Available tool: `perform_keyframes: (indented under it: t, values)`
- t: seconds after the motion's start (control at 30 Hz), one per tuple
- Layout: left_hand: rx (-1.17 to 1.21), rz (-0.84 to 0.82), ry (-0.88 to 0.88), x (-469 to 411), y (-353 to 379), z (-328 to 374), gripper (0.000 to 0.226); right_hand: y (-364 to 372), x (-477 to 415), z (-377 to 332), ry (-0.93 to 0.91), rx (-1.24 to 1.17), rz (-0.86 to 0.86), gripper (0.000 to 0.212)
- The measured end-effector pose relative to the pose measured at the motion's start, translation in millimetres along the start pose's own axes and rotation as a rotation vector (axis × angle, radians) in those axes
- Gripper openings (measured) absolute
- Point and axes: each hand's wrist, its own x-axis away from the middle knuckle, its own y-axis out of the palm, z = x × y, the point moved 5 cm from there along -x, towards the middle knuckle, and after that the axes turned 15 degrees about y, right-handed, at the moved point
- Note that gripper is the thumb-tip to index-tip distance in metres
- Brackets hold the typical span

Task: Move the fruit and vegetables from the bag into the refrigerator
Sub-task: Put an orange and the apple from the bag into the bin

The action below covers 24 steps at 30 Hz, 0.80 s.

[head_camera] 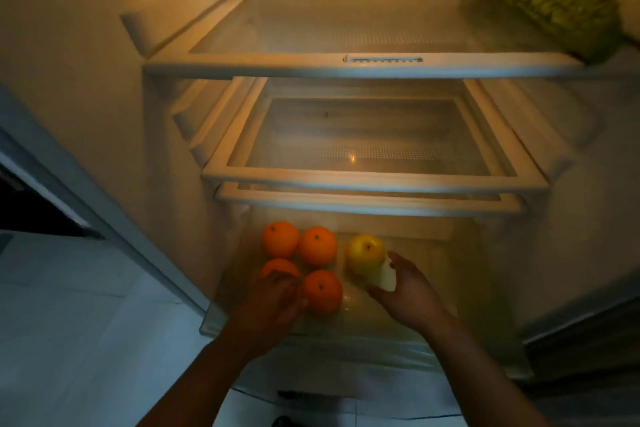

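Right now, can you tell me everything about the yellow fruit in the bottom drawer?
The yellow fruit is round, smooth and glossy, like an apple, yellow with a greenish tinge. A small dark stem dimple faces up toward the camera. It sits in the clear bottom drawer, right of the four oranges and apart from them. The right hand is beside it, holding a pale, whitish item that touches or overlaps its lower right side.

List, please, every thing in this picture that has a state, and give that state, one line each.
Refrigerator: open, lit inside.
Bottom drawer: open, holds four oranges and an apple.
Left hand: resting on the front-left orange.
Right hand: holding a pale fruit beside the yellow apple.
Middle shelves: bare.
Top shelf: carries green leafy vegetable, right side.
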Motion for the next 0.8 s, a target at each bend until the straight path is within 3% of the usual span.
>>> perform_keyframes:
  t: [0.13,0.27,0.37,0.53,0.7,0.8]
  values:
    - [0.0,0.017,-0.045,0,4,1,0.061,7,31,36,0.074,0.101,0.025,0.067]
    - [0.002,-0.006,-0.077,1,6,4,0.057,5,45,53,0.065,0.092,0.108,0.055]
    - [0.002,0.0,-0.078,2,6,6,0.041,2,49,52,0.03,0.073,0.167,0.05]
    - [-0.07,0.018,-0.04,0,5,4,0.066,-7,39,50,0.012,0.027,0.172,0.055]
    - [-0.008,0.061,0.035,-31,-6,16,0.066,-20,10,48,0.026,0.03,0.207,0.052]
    - [-0.023,0.013,-0.018,-44,0,16,0.067,-17,-13,52,0.076,0.013,0.195,0.053]
